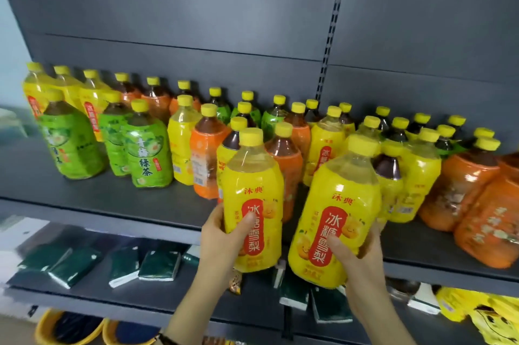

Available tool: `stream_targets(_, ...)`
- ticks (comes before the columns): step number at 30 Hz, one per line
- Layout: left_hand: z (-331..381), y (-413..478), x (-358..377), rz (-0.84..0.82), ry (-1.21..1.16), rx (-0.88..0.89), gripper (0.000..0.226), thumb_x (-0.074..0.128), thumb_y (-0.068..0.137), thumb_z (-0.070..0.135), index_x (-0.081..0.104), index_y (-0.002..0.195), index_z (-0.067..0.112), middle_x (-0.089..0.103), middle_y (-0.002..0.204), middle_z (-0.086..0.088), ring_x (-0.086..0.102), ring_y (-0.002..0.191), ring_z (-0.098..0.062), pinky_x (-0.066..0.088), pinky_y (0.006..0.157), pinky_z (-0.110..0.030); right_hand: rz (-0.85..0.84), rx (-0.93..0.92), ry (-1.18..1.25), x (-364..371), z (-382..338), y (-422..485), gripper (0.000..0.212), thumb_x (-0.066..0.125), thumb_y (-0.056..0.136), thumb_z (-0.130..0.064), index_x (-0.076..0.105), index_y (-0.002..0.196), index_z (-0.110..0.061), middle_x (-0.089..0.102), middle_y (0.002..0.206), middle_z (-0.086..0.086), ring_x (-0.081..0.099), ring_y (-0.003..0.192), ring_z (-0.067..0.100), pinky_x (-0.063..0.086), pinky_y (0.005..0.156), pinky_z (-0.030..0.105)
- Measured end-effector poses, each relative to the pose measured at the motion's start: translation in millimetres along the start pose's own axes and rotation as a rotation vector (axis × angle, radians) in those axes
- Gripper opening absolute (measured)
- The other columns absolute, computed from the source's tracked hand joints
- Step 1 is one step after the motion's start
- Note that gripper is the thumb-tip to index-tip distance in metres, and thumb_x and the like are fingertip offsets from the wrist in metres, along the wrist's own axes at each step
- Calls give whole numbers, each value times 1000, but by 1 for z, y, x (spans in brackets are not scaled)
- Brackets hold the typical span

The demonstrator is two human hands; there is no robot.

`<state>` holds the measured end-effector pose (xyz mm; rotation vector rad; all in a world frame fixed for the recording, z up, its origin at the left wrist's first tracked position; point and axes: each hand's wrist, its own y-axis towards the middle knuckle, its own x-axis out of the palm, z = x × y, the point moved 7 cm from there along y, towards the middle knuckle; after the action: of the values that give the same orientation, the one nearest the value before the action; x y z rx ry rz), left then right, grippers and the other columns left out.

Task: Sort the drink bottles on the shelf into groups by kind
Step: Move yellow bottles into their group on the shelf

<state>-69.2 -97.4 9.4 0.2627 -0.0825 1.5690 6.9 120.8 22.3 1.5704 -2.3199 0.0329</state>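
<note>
My left hand (224, 235) grips a yellow-labelled pear drink bottle (254, 176) around its lower half, held in front of the shelf edge. My right hand (358, 257) grips a second yellow pear bottle (342, 204) the same way, just to the right. Both bottles have yellow caps and stand upright, off the shelf board. Behind them the dark grey shelf (118, 196) carries several mixed bottles: green tea bottles (147, 153) at the left, orange-labelled bottles (205, 153) in the middle and at the far right (460, 190), yellow ones scattered throughout.
A lower shelf (92, 291) holds several dark green packets (158, 264) and a yellow bag (477, 313) at the right. Yellow baskets (45, 330) sit at the bottom left. A slotted upright (331, 27) divides the back panel. Bare shelf board lies at the front left.
</note>
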Motion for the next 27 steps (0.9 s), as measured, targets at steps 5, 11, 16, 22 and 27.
stream_targets(5, 49, 8, -118, 105, -2, 63, 39, 80, 65, 42, 57, 93, 26, 72, 70, 18, 70, 68, -4, 52, 51, -16, -107, -14, -11, 106, 22, -17, 100, 89, 17, -63, 51, 108, -50, 72, 97, -16, 70, 89, 8, 57, 61, 25)
stream_targets(11, 94, 13, -241, 198, 26, 137, 65, 69, 42, 58, 58, 100, 29, 71, 90, 7, 70, 78, -9, 54, 57, -19, -196, -6, 23, 223, 46, -30, 101, 91, 26, -57, 51, 119, -44, 71, 106, -11, 70, 94, 11, 58, 66, 26)
stream_targets(16, 114, 26, -318, 271, 51, 182, 76, 76, 38, 66, 58, 103, 30, 71, 94, 6, 71, 80, -11, 54, 58, -19, -260, -9, -1, 306, 64, -29, 86, 90, 37, -47, 53, 114, -48, 71, 107, -9, 69, 95, 11, 58, 68, 27)
stream_targets(22, 119, 69, -390, 345, 58, 212, 83, 74, 48, 60, 57, 115, 15, 70, 101, -2, 70, 87, -18, 55, 61, -24, -365, 19, -38, 403, 102, -10, 100, 91, 34, -56, 48, 123, -43, 66, 116, -6, 67, 102, 13, 58, 80, 38)
stream_targets(27, 117, 120, -446, 340, 108, 199, 62, 75, 49, 56, 57, 103, 31, 70, 99, 0, 69, 88, -20, 57, 66, -32, -426, 10, -46, 484, 135, 9, 79, 89, 48, -36, 49, 115, -50, 66, 113, -13, 67, 100, 5, 58, 77, 31)
